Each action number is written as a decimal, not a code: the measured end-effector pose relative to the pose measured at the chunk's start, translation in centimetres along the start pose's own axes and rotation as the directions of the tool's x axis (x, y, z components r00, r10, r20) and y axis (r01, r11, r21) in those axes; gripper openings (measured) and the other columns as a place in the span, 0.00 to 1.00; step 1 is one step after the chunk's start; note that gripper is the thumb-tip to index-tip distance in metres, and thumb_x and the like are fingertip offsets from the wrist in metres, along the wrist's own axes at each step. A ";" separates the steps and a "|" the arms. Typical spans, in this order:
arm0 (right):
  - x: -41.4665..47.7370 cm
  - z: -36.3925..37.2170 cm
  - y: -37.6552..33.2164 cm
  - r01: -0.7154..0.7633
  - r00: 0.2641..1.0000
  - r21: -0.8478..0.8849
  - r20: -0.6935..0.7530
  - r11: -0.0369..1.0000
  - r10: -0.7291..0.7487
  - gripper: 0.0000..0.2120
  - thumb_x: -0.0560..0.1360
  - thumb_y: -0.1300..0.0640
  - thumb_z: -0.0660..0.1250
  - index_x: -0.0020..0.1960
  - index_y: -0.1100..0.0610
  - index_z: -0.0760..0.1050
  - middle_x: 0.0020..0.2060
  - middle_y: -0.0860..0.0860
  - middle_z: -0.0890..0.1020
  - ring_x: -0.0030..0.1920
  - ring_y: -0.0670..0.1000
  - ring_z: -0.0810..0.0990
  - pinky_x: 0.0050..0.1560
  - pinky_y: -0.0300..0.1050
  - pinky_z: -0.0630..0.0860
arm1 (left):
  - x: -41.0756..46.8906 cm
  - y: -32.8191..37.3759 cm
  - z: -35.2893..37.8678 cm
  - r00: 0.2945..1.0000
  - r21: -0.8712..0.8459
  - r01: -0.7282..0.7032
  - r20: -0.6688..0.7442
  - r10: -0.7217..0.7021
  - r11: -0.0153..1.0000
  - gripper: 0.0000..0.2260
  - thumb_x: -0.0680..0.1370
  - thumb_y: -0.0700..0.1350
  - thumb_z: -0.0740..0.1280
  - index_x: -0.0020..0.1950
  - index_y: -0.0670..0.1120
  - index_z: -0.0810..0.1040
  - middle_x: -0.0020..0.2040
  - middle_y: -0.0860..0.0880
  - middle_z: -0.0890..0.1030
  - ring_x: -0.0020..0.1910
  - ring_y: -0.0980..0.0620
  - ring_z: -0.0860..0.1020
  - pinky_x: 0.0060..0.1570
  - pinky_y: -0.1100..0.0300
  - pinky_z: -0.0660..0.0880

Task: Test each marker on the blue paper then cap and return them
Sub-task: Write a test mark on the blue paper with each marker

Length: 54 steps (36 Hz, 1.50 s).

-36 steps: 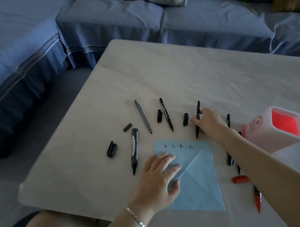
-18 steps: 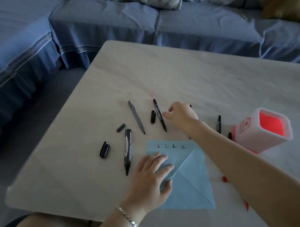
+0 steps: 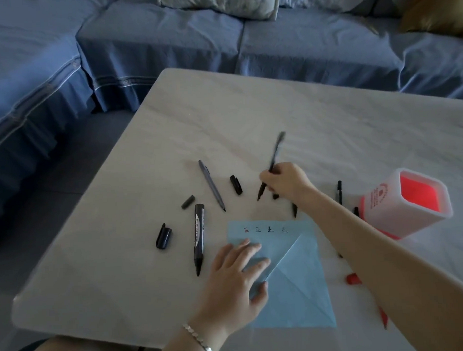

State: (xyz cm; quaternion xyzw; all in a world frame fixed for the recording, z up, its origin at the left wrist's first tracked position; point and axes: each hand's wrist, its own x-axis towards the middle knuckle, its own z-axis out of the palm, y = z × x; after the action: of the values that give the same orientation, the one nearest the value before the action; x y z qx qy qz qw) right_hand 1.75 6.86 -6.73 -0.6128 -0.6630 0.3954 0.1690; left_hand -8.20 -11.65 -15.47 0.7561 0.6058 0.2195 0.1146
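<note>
The right hand (image 3: 287, 182) is gripping a thin black marker (image 3: 276, 152), tip down just beyond the far edge of the blue paper (image 3: 294, 291), which the left hand (image 3: 235, 277) is pressing with flat fingers, while bare table (image 3: 314, 112) is stretching toward the sofa (image 3: 168, 46).

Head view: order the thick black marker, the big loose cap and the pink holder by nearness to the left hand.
1. thick black marker, just left of the left hand.
2. big loose cap, farther left.
3. pink holder, far to the right.
</note>
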 end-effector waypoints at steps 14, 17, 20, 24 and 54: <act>-8.0 -3.0 6.3 0.018 0.986 0.514 -0.149 0.858 0.069 0.06 0.77 0.66 0.60 0.46 0.62 0.75 0.35 0.55 0.80 0.32 0.47 0.79 0.30 0.33 0.74 | 0.0 0.6 -0.8 0.998 0.200 -0.043 0.062 0.031 0.979 0.17 0.71 0.53 0.58 0.55 0.53 0.78 0.59 0.51 0.79 0.62 0.51 0.75 0.65 0.50 0.67; -8.1 -2.3 6.6 0.010 0.986 0.553 -0.142 0.833 0.083 0.05 0.77 0.66 0.60 0.46 0.61 0.75 0.35 0.55 0.80 0.35 0.49 0.80 0.33 0.35 0.76 | 0.1 0.8 -1.0 0.997 0.216 -0.047 0.064 0.034 0.975 0.16 0.70 0.52 0.58 0.53 0.52 0.79 0.58 0.49 0.80 0.60 0.50 0.77 0.65 0.50 0.65; -7.8 -1.7 6.8 0.026 0.978 0.544 -0.187 0.839 0.090 0.07 0.75 0.63 0.64 0.39 0.56 0.75 0.31 0.51 0.81 0.32 0.46 0.80 0.33 0.37 0.76 | 0.6 1.3 -0.9 0.997 0.202 -0.061 0.064 0.049 0.977 0.18 0.71 0.51 0.58 0.55 0.49 0.80 0.60 0.47 0.80 0.60 0.50 0.77 0.64 0.52 0.64; -7.2 -0.6 7.0 0.045 0.946 0.559 -0.290 0.828 0.145 0.09 0.72 0.62 0.70 0.35 0.58 0.73 0.21 0.47 0.78 0.22 0.42 0.75 0.24 0.34 0.72 | 1.8 3.2 -0.2 0.992 0.191 -0.085 0.110 0.065 0.978 0.21 0.71 0.53 0.57 0.59 0.49 0.79 0.63 0.49 0.77 0.62 0.51 0.76 0.61 0.50 0.71; -6.5 2.6 9.2 0.156 0.821 0.284 -0.569 0.946 0.036 0.20 0.68 0.66 0.68 0.25 0.52 0.63 0.19 0.45 0.72 0.23 0.41 0.69 0.26 0.30 0.64 | 3.3 3.6 2.0 0.996 0.089 -0.087 0.043 0.083 0.992 0.19 0.67 0.59 0.60 0.52 0.52 0.76 0.65 0.46 0.75 0.61 0.48 0.67 0.59 0.53 0.59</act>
State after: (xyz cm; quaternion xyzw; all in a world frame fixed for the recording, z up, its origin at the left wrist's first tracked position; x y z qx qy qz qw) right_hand 7.42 -0.72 -13.37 -0.6455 -0.5292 0.2913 0.4673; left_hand -3.63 -9.18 -14.99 0.7900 0.5799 0.1813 0.0825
